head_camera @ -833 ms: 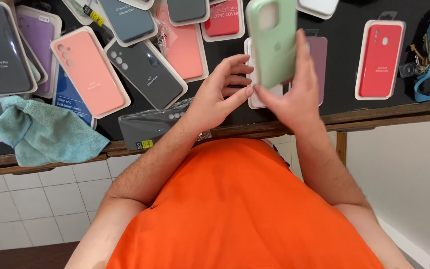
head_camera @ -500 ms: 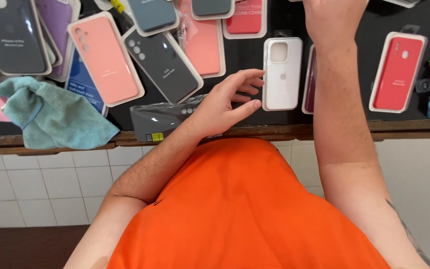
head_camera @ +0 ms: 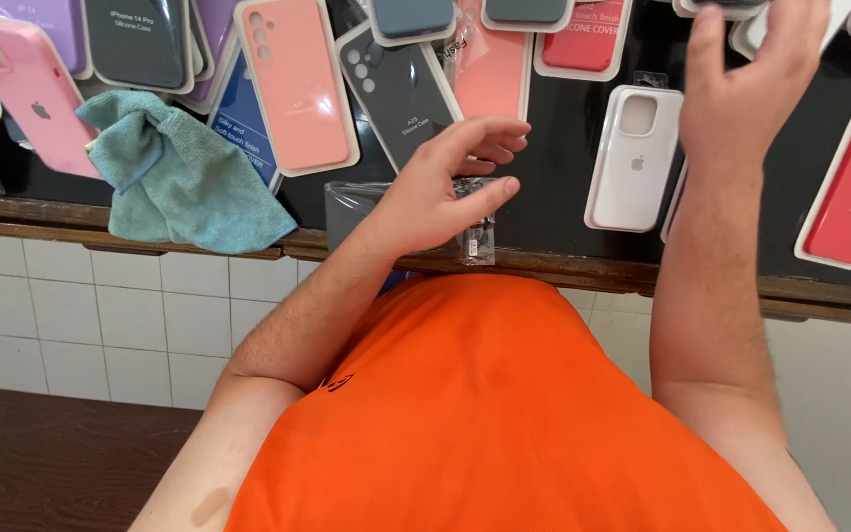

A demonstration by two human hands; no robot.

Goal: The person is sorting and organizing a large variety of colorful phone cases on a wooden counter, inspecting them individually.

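Black counter strewn with phone cases, wooden edge, white tiled wall below

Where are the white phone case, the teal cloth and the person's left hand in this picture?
white phone case (head_camera: 634, 158), head view, on its plain back below the camera cutout.
teal cloth (head_camera: 184, 177), head view, on its crumpled middle.
left hand (head_camera: 440, 192), head view, on the back of the hand.
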